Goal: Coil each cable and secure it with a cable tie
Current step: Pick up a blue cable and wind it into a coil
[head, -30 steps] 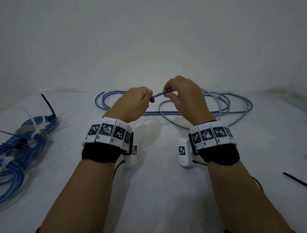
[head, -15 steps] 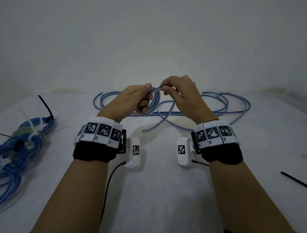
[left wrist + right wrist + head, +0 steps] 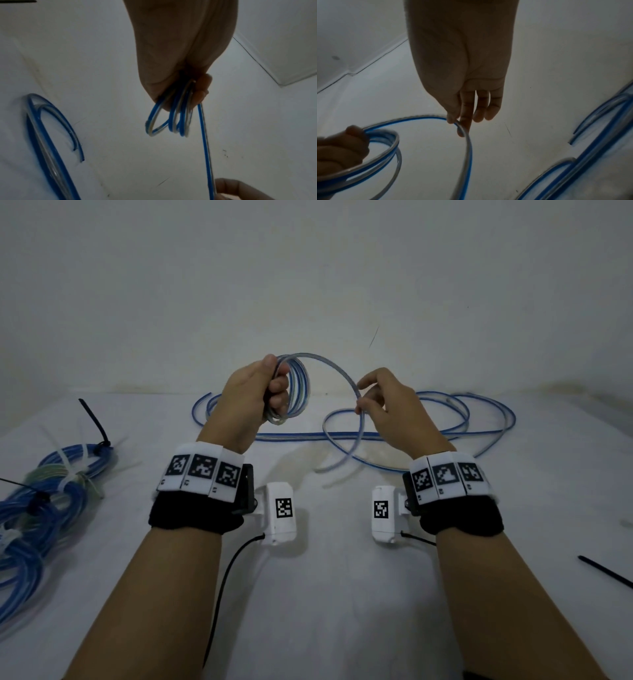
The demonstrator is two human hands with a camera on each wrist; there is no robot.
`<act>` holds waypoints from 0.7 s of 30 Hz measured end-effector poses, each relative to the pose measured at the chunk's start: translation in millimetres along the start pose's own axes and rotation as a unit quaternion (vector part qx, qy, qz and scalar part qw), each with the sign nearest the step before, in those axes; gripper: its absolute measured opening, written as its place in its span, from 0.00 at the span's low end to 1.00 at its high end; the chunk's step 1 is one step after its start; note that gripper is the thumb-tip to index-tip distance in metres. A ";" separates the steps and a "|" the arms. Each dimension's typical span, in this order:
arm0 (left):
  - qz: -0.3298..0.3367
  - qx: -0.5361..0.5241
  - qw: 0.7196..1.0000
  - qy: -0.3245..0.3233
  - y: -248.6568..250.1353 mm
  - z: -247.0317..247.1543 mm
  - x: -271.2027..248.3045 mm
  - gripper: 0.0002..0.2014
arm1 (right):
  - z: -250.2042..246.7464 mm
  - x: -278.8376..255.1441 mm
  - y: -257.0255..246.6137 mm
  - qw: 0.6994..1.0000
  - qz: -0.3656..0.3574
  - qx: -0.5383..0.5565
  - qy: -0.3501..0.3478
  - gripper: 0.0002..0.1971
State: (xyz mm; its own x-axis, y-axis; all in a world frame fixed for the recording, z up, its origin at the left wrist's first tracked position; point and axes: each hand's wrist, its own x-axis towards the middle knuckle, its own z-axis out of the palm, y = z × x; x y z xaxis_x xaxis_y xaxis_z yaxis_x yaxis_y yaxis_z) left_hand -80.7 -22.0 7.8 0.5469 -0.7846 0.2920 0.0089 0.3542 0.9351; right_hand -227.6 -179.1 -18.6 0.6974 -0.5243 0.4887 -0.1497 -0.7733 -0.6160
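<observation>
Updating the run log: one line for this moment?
left hand: grips coil | right hand: pinches free cable run | cable tie: not yet on

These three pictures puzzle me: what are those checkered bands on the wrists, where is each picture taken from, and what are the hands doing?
No machine here: a person wears cameras. The wide picture comes from the head; the two others look along each hand from white wrist cameras. The checkered wristbands look like tracking markers. The left hand grips a small coil of blue cable. The right hand pinches the next stretch, and loose cable lies on the white table. Finished bundles, already tied, lie far left; a spare black cable tie lies right.
</observation>
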 end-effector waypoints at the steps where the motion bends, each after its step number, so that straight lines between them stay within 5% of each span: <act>1: -0.004 -0.023 1.000 0.011 0.3 -1.0 1.4 0.16 | -0.8 -0.7 0.2 1.000 0.004 0.018 -0.001 0.07; 4: -0.012 -0.091 0.996 0.020 1.3 -2.9 3.8 0.17 | -0.4 -1.5 -5.8 0.997 -0.007 0.076 -0.015 0.05; 10: 0.000 -0.139 0.990 0.026 0.2 0.4 7.4 0.15 | 16.7 -0.2 -17.1 0.987 -0.021 0.127 -0.097 0.19; 21: -0.034 -0.207 0.977 0.023 9.9 19.7 -0.2 0.16 | 15.7 -12.1 -41.1 0.989 -0.070 0.080 -0.101 0.02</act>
State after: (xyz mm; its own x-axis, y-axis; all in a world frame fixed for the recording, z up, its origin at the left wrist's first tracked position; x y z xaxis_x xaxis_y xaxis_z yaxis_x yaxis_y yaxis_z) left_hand -97.2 -28.4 20.9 0.5703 -0.7931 0.2139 0.3800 0.4855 0.7873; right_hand -218.8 -135.4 -8.9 0.8322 -0.3215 0.4519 0.0594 -0.7585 -0.6490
